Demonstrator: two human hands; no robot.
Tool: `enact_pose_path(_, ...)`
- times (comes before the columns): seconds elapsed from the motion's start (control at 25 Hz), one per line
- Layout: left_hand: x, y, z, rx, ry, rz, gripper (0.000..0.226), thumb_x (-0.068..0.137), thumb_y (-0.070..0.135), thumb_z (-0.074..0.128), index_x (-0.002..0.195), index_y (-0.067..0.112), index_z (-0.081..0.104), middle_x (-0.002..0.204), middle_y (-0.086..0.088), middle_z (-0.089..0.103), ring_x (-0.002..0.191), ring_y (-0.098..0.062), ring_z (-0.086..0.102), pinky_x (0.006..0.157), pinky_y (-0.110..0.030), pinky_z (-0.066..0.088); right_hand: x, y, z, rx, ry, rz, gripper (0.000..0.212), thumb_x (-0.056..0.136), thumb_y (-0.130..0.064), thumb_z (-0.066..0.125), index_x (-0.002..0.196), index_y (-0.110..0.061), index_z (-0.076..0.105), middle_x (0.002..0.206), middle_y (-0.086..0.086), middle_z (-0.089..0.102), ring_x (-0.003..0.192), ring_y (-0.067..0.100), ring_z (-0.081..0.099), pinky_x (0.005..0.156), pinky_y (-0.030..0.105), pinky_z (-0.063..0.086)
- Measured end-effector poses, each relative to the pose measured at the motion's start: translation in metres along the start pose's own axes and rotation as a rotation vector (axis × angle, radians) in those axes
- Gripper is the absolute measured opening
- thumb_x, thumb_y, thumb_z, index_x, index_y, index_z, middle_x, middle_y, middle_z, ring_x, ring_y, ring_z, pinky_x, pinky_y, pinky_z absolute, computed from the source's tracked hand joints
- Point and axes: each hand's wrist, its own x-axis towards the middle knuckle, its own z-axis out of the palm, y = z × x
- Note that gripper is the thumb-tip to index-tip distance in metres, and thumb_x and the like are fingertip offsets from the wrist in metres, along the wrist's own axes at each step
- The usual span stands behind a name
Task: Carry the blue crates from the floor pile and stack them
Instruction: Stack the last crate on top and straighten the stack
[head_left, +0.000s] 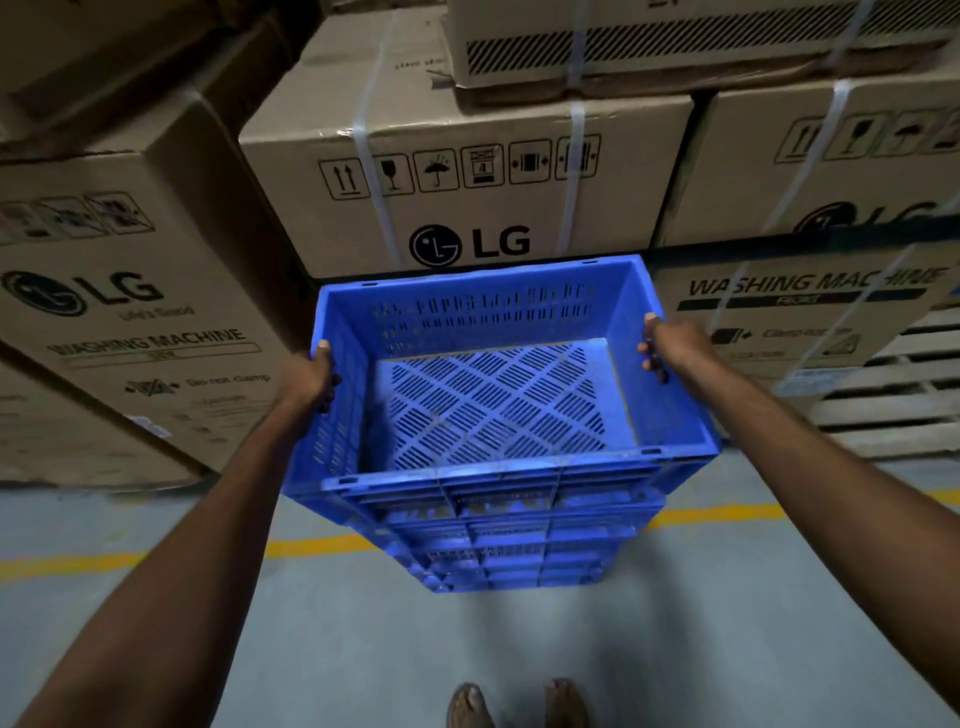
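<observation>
An empty blue crate (493, 395) with a slotted floor sits at the top of a stack of blue crates (519, 551) in the middle of the view. My left hand (311, 379) grips its left rim, thumb over the top edge. On the opposite side my right hand (662, 345) grips the right rim, fingers curled over the outer wall. Whether the top crate rests fully on the one beneath cannot be told. No floor pile is in view.
Large cardboard washing-machine boxes (467, 192) rise in a wall right behind the stack. A wooden pallet (893, 384) stands at the right. A yellow line (317, 545) crosses the grey floor (363, 649) under the stack. My feet (519, 704) are at the bottom edge.
</observation>
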Motion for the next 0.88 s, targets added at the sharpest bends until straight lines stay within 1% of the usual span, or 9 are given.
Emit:
enact_pose_path(0.2,0.051,-0.004,0.014,0.047,-0.004,-0.011,0.044,0.106,0.045,0.036,0.101,0.006,0.055,0.072,-0.01,0.057,0.045,-0.022,0.044,0.036,-0.018,0.034,0.033,-0.001,0.02,-0.058,0.029,0.003,0.035,0.102,-0.041,0.044,0.104,-0.009,0.058,0.077,0.005,0.066,0.046,0.017,0.054,0.038,0.022,0.036)
enact_pose_path(0.36,0.071,-0.008,0.027,0.057,0.015,-0.03,0.052,0.103,0.048,0.037,0.109,0.002,0.059,0.073,-0.009,0.061,0.046,-0.022,0.047,0.042,-0.023,0.036,0.049,-0.003,0.024,-0.101,0.072,-0.012,0.038,0.101,-0.041,0.044,0.105,-0.007,0.06,0.076,0.008,0.068,0.034,0.011,0.054,0.033,0.018,0.036)
enact_pose_path(0.44,0.075,-0.01,0.027,0.04,0.006,-0.055,0.056,0.102,0.05,0.036,0.114,0.0,0.058,0.076,-0.01,0.063,0.048,-0.023,0.05,0.044,-0.025,0.038,0.048,-0.006,0.023,-0.15,0.084,-0.023,0.04,0.101,-0.041,0.045,0.099,-0.005,0.062,0.086,0.017,0.072,0.045,0.02,0.062,0.039,0.024,0.043)
enact_pose_path(0.52,0.067,-0.006,0.023,0.11,0.011,-0.042,0.058,0.1,0.054,0.038,0.114,0.001,0.056,0.096,-0.019,0.067,0.065,-0.034,0.062,0.055,-0.036,0.05,0.038,-0.007,0.021,-0.355,0.149,-0.08,0.042,0.099,-0.041,0.048,0.1,-0.002,0.064,0.108,0.026,0.071,0.08,0.037,0.07,0.064,0.04,0.055)
enact_pose_path(0.56,0.061,-0.006,0.021,0.236,0.054,0.024,0.059,0.098,0.053,0.044,0.12,-0.001,0.055,0.112,-0.026,0.064,0.084,-0.041,0.065,0.071,-0.044,0.055,0.03,-0.007,0.02,-0.503,0.206,-0.123,0.043,0.096,-0.04,0.051,0.11,-0.001,0.063,0.119,0.027,0.066,0.102,0.041,0.066,0.081,0.046,0.054)
enact_pose_path(0.6,0.051,-0.005,0.02,0.383,0.118,0.134,0.055,0.097,0.044,0.05,0.127,-0.002,0.052,0.124,-0.03,0.057,0.103,-0.046,0.06,0.088,-0.049,0.051,0.017,-0.005,0.02,-0.636,0.274,-0.19,0.045,0.094,-0.038,0.054,0.12,-0.002,0.059,0.127,0.025,0.06,0.116,0.042,0.058,0.093,0.049,0.048)
enact_pose_path(0.64,0.037,-0.005,0.02,0.507,0.199,0.282,0.049,0.097,0.033,0.055,0.132,-0.001,0.05,0.129,-0.03,0.052,0.112,-0.047,0.054,0.096,-0.05,0.045,0.001,-0.002,0.022,-0.725,0.339,-0.281,0.046,0.091,-0.036,0.056,0.125,-0.005,0.057,0.129,0.022,0.055,0.122,0.041,0.051,0.098,0.051,0.044)
enact_pose_path(0.76,-0.02,0.011,0.027,0.658,0.247,0.62,0.035,0.093,0.022,0.057,0.127,0.012,0.057,0.124,-0.02,0.054,0.11,-0.042,0.052,0.09,-0.051,0.045,-0.048,0.011,0.034,-0.786,0.46,-0.534,0.033,0.085,-0.029,0.058,0.116,-0.016,0.062,0.121,0.013,0.056,0.118,0.037,0.048,0.096,0.052,0.038)
enact_pose_path(0.88,-0.069,0.011,0.036,0.623,0.023,0.78,0.02,0.096,0.028,0.055,0.111,0.019,0.065,0.103,-0.01,0.066,0.096,-0.036,0.063,0.077,-0.046,0.052,-0.09,0.024,0.045,-0.747,0.232,-0.639,0.012,0.088,-0.025,0.058,0.095,-0.022,0.067,0.108,0.005,0.065,0.109,0.033,0.057,0.09,0.047,0.043)
